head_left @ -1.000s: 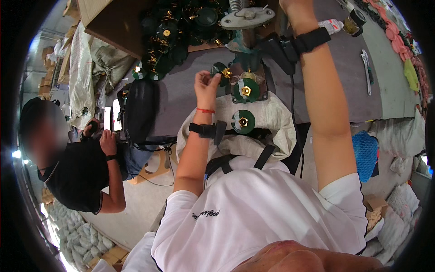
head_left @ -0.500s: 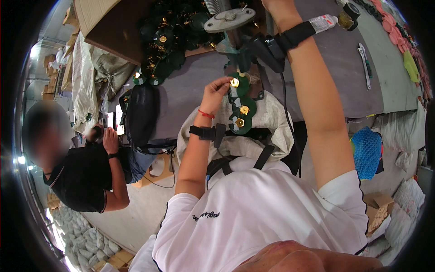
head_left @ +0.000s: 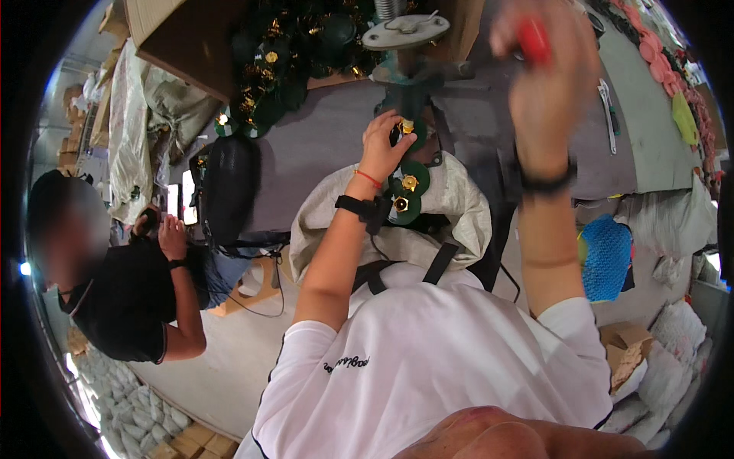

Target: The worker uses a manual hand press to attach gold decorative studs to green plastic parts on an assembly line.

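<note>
My left hand [head_left: 384, 144] pinches a green disc with a brass centre [head_left: 406, 127] at the foot of a small grey press [head_left: 405, 73]. The press is topped by a round metal plate [head_left: 404, 31]. Two more green discs with brass centres [head_left: 410, 182] lie just below my left hand, in the mouth of a white sack [head_left: 462, 210]. My right hand [head_left: 547, 84] is raised high, fist closed around a red handle [head_left: 534, 38]. Both wrists wear black straps.
A heap of green and brass parts [head_left: 279, 65] lies on the grey bench [head_left: 321, 145] beside a cardboard box [head_left: 180, 38]. A black bag [head_left: 229, 191] hangs at the bench edge. Another person in black [head_left: 126, 298] crouches at left. A blue mesh bag [head_left: 608, 256] is at right, with a wrench [head_left: 608, 107] on the bench.
My right hand has swung up and nearer to the camera with the red handle. My left hand has carried a green disc up to the foot of the press.
</note>
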